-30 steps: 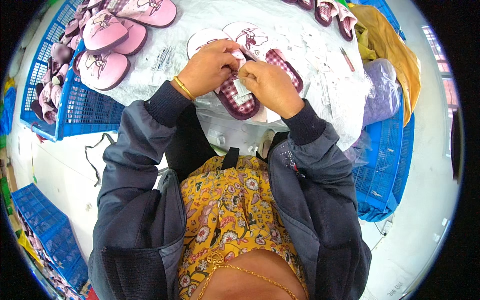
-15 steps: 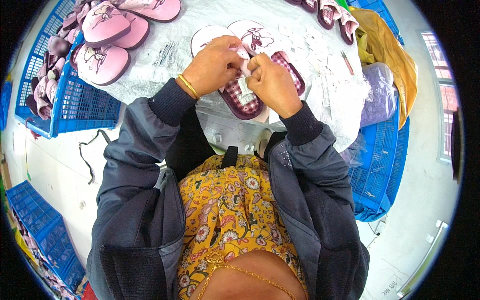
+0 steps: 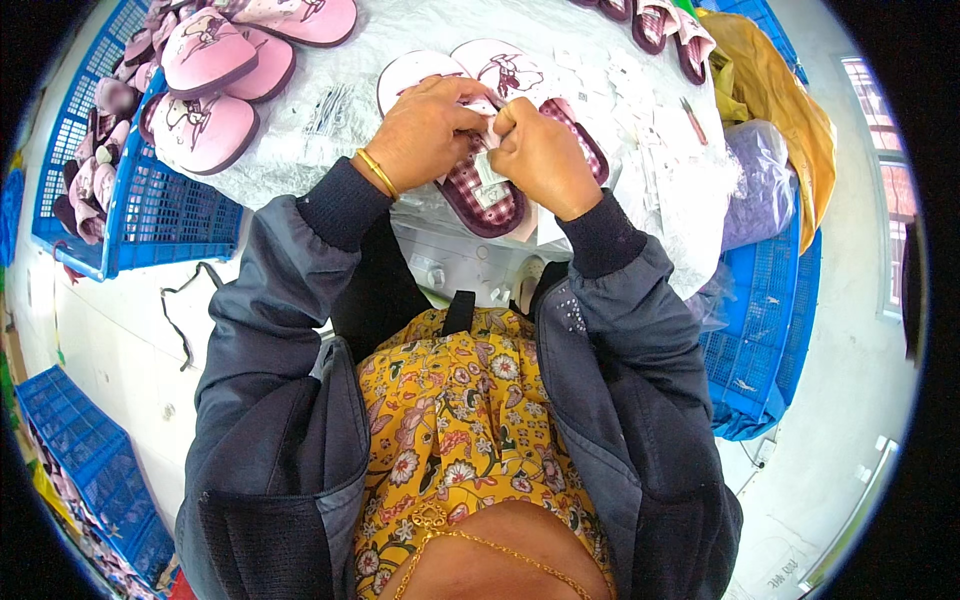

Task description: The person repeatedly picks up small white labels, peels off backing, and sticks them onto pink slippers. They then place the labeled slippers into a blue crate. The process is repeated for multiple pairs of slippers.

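A pair of slippers lies before me on the table, with pale pink printed uppers and dark red checked insoles. My left hand (image 3: 428, 128) is closed on the upper edge of the left slipper (image 3: 478, 212), its thumb near the opening. Close beside it, my right hand (image 3: 543, 158) pinches at the same edge; whatever is between its fingertips is hidden. A white paper tag (image 3: 489, 192) hangs from there over the checked insole. The right slipper (image 3: 508, 72) lies alongside, partly covered by my right hand.
Several finished-looking pink slippers (image 3: 205, 130) are piled at the left, beside a blue crate (image 3: 170, 225) of more slippers. Small tweezers or snips (image 3: 693, 120) lie at the right among white tags (image 3: 640, 150). More slippers (image 3: 692, 48) stand at the far right, near a yellow cloth (image 3: 790, 110).
The right hand's fingers have shifted slightly up and left, closer to the left hand. The tag shows a little more. The left hand has barely moved.
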A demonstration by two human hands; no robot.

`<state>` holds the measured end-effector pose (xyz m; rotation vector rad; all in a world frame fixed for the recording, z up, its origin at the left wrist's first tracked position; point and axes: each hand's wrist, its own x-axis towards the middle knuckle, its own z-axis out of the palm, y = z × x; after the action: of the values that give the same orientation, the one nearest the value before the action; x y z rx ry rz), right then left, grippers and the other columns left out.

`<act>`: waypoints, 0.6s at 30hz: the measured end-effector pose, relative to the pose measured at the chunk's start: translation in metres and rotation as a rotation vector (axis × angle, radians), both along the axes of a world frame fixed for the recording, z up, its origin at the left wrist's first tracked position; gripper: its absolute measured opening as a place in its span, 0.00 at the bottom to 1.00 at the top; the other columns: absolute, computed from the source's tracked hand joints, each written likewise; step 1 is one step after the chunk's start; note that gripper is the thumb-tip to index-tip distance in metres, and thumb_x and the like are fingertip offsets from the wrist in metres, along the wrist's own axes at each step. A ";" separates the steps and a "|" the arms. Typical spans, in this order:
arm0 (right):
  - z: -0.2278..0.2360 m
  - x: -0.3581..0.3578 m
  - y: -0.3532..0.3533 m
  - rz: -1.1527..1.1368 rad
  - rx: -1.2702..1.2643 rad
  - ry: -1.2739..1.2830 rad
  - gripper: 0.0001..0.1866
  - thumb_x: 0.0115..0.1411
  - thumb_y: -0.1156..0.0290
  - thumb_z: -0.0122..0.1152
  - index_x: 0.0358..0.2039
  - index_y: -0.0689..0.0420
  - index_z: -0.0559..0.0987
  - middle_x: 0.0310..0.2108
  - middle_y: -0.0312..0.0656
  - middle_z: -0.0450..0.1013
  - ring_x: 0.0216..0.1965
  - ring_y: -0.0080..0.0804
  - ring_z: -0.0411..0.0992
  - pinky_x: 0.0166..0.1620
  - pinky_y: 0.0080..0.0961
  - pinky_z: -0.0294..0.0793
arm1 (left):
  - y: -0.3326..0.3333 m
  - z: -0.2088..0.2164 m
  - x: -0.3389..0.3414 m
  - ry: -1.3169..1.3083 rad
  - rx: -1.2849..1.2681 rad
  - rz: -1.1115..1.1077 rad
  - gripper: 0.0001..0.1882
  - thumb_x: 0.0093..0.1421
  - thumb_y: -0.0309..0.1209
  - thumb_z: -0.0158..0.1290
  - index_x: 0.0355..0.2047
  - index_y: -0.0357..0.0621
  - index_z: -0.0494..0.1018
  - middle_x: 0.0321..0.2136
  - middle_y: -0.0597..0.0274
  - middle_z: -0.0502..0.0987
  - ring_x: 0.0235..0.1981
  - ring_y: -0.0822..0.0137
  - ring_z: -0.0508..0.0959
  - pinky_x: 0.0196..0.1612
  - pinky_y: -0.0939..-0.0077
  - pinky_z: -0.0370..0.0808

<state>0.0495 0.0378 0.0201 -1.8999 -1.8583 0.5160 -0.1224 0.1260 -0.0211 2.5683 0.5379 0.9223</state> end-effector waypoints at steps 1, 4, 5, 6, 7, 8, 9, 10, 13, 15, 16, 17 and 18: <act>0.000 0.000 0.000 -0.003 0.001 0.007 0.12 0.48 0.73 0.62 0.34 0.58 0.72 0.26 0.50 0.76 0.32 0.52 0.76 0.34 0.43 0.73 | 0.000 0.000 0.000 0.004 0.000 0.002 0.13 0.47 0.25 0.58 0.36 0.48 0.81 0.49 0.60 0.75 0.50 0.53 0.73 0.53 0.62 0.69; -0.001 -0.001 0.001 -0.016 0.009 0.011 0.12 0.48 0.73 0.62 0.34 0.58 0.72 0.27 0.50 0.76 0.32 0.52 0.76 0.35 0.43 0.73 | 0.000 0.000 0.000 0.014 -0.004 0.016 0.14 0.47 0.25 0.58 0.36 0.48 0.81 0.48 0.60 0.75 0.50 0.53 0.73 0.54 0.62 0.69; -0.003 -0.001 0.001 -0.021 0.015 0.000 0.12 0.49 0.73 0.62 0.34 0.58 0.73 0.27 0.50 0.76 0.32 0.52 0.76 0.35 0.43 0.73 | 0.000 0.000 0.000 0.014 -0.011 0.009 0.14 0.47 0.25 0.58 0.37 0.48 0.81 0.48 0.60 0.75 0.50 0.54 0.73 0.54 0.62 0.69; -0.004 -0.002 0.001 -0.027 0.022 -0.011 0.12 0.49 0.73 0.62 0.34 0.58 0.73 0.27 0.50 0.76 0.32 0.52 0.76 0.35 0.44 0.73 | 0.000 0.001 0.000 0.013 -0.017 0.002 0.14 0.48 0.25 0.59 0.37 0.48 0.81 0.48 0.60 0.75 0.50 0.54 0.73 0.54 0.63 0.69; -0.004 -0.004 0.002 -0.043 0.036 -0.027 0.12 0.49 0.73 0.62 0.34 0.58 0.72 0.27 0.50 0.76 0.32 0.52 0.76 0.34 0.44 0.73 | 0.001 0.001 0.000 0.013 -0.022 -0.004 0.14 0.48 0.25 0.59 0.37 0.48 0.81 0.48 0.61 0.75 0.50 0.55 0.73 0.54 0.63 0.68; -0.004 -0.008 0.003 -0.060 0.050 -0.043 0.11 0.49 0.73 0.62 0.34 0.58 0.72 0.27 0.50 0.76 0.32 0.52 0.76 0.34 0.44 0.73 | 0.002 0.000 0.001 0.014 -0.023 -0.010 0.13 0.48 0.26 0.59 0.36 0.48 0.81 0.48 0.61 0.75 0.49 0.55 0.73 0.54 0.63 0.69; -0.004 -0.009 0.003 -0.076 0.064 -0.059 0.11 0.49 0.73 0.62 0.33 0.58 0.72 0.27 0.50 0.76 0.32 0.52 0.76 0.34 0.44 0.73 | 0.003 -0.002 0.002 0.016 -0.023 -0.016 0.13 0.48 0.26 0.59 0.36 0.48 0.81 0.47 0.62 0.75 0.49 0.56 0.73 0.53 0.63 0.69; -0.003 -0.010 0.004 -0.075 0.069 -0.052 0.11 0.49 0.73 0.62 0.33 0.58 0.72 0.27 0.50 0.76 0.32 0.52 0.76 0.34 0.44 0.73 | 0.005 -0.002 0.002 0.018 -0.021 -0.019 0.13 0.48 0.26 0.59 0.36 0.48 0.81 0.47 0.62 0.75 0.49 0.57 0.73 0.53 0.63 0.69; -0.002 -0.010 0.002 -0.071 0.087 -0.046 0.11 0.50 0.73 0.62 0.34 0.58 0.72 0.27 0.50 0.76 0.31 0.52 0.76 0.32 0.45 0.72 | 0.004 0.001 0.005 0.044 -0.023 0.006 0.12 0.47 0.27 0.60 0.35 0.49 0.81 0.45 0.66 0.76 0.49 0.59 0.73 0.52 0.64 0.69; -0.001 -0.012 0.000 -0.068 0.102 -0.059 0.11 0.50 0.73 0.62 0.34 0.58 0.71 0.27 0.50 0.76 0.31 0.52 0.76 0.32 0.45 0.72 | 0.003 0.004 0.008 0.091 0.016 0.041 0.11 0.48 0.29 0.60 0.34 0.50 0.81 0.45 0.67 0.76 0.48 0.60 0.73 0.52 0.65 0.69; -0.002 -0.011 0.000 -0.075 0.114 -0.059 0.12 0.50 0.72 0.62 0.35 0.58 0.71 0.26 0.50 0.76 0.31 0.52 0.76 0.31 0.45 0.72 | 0.002 0.006 0.010 0.113 0.035 0.054 0.11 0.48 0.29 0.60 0.34 0.50 0.81 0.44 0.68 0.76 0.48 0.60 0.73 0.51 0.65 0.69; -0.004 -0.011 0.000 -0.083 0.126 -0.059 0.12 0.51 0.72 0.62 0.35 0.57 0.71 0.26 0.50 0.76 0.30 0.52 0.76 0.31 0.45 0.72 | 0.002 0.009 0.012 0.155 0.042 0.055 0.11 0.48 0.30 0.60 0.34 0.50 0.81 0.44 0.68 0.75 0.48 0.61 0.72 0.51 0.65 0.68; -0.006 -0.010 -0.001 -0.090 0.138 -0.059 0.12 0.51 0.72 0.62 0.35 0.57 0.71 0.26 0.49 0.76 0.30 0.52 0.76 0.31 0.45 0.72 | 0.003 0.012 0.013 0.196 0.050 0.056 0.11 0.48 0.30 0.60 0.34 0.51 0.81 0.44 0.69 0.75 0.48 0.61 0.72 0.51 0.65 0.68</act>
<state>0.0394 0.0372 0.0145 -1.9150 -1.7857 0.2980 -0.1094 0.1286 -0.0089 2.7184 0.6513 0.7140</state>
